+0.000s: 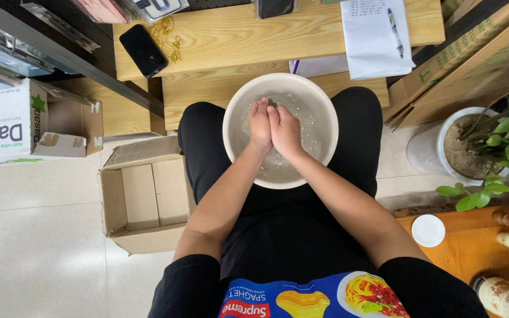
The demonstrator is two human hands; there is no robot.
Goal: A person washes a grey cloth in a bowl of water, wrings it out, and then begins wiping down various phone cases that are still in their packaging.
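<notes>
Both hands, left [260, 125] and right [286, 131], pressed together and cupped in the water-filled white bowl [237, 100] on the lap by the desk [219, 41], holding something small, can't tell what; bowl looks heavy, sloshy, wet-slick, so grip opposite rims.

I think I'm in a small shop's back room. Past my hands sits a wooden table [231, 38] with a phone [143, 50] and paper notes [375, 35]. Cardboard boxes [142, 200] sit left, a potted plant [478, 147] right.
</notes>
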